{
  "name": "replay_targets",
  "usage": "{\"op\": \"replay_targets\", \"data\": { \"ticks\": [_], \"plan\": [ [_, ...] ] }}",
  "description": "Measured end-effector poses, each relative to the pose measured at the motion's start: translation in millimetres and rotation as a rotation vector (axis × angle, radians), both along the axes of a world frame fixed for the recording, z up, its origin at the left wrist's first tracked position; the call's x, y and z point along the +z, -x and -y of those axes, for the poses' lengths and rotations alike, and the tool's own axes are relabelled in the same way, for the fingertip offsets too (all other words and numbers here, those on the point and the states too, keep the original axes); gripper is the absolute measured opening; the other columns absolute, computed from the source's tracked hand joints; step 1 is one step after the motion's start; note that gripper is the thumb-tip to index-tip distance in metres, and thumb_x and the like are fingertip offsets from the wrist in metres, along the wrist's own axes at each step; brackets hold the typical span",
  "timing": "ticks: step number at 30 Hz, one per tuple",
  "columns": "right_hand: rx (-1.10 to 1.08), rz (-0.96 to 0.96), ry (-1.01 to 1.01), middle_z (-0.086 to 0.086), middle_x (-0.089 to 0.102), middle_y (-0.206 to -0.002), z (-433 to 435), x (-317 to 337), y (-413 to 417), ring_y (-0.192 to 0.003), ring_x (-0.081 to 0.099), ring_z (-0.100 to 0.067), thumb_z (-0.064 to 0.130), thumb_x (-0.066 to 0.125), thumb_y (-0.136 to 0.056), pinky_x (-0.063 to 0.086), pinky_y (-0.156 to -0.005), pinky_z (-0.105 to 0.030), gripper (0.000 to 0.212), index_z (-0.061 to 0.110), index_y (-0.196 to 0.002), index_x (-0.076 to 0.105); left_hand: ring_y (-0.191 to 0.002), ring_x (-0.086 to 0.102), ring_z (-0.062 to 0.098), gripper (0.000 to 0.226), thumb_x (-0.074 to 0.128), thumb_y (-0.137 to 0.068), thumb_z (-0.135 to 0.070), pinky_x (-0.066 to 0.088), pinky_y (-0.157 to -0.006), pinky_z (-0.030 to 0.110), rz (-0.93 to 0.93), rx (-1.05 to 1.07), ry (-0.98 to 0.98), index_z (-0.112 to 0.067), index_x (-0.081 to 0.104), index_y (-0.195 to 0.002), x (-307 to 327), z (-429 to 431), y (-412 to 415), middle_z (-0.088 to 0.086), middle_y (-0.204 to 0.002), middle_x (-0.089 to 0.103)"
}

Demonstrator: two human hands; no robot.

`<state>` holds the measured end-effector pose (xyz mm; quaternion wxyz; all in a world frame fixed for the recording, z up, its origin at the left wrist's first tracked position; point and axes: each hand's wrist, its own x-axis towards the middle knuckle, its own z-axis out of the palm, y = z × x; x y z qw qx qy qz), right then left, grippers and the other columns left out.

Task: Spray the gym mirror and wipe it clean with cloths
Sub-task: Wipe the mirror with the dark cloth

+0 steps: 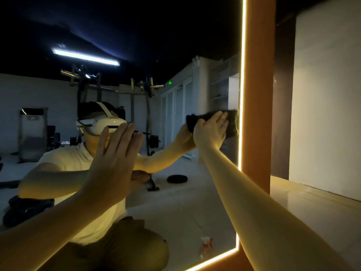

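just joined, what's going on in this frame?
A person crouches low in front of the gym mirror. The right hand presses a dark cloth flat against the glass, close to the lit right edge. The left hand is raised at the glass, fingers straight, holding nothing. A spray bottle shows only as a blurred reflection, low on the right.

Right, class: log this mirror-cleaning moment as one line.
phase: wiping | right hand: flat, pressing dark cloth on mirror near lit right edge | left hand: open, raised | spray bottle: reflected
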<state>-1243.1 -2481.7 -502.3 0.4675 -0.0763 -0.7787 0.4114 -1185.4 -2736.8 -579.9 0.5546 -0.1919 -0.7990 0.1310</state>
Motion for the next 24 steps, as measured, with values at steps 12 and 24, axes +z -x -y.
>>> {"op": "replay_targets", "data": {
  "ticks": [12,24],
  "plan": [
    [-0.140,0.090,0.124,-0.018,0.004,-0.172,-46,-34,26,-0.158,0.005,-0.033,0.027,0.036,-0.106,0.007,-0.126,-0.045,0.068,-0.003,-0.161,0.009,-0.161,0.002,0.038,0.126,0.025,-0.080,-0.091,0.001,-0.128,0.061,-0.107,0.061,-0.077,0.004,0.015,-0.163,44,-26,36,0.025,-0.172,0.001],
    [0.069,-0.331,-1.259,-0.004,-0.001,-0.172,53,-87,-5,-0.159,0.001,-0.026,0.045,0.043,-0.096,0.005,-0.130,-0.050,0.083,0.016,-0.165,0.006,-0.161,0.009,0.032,0.108,0.038,-0.091,-0.080,0.009,-0.129,0.057,-0.102,0.008,0.190,0.002,0.025,-0.161,38,18,21,0.020,-0.171,0.016]
  ]
}}
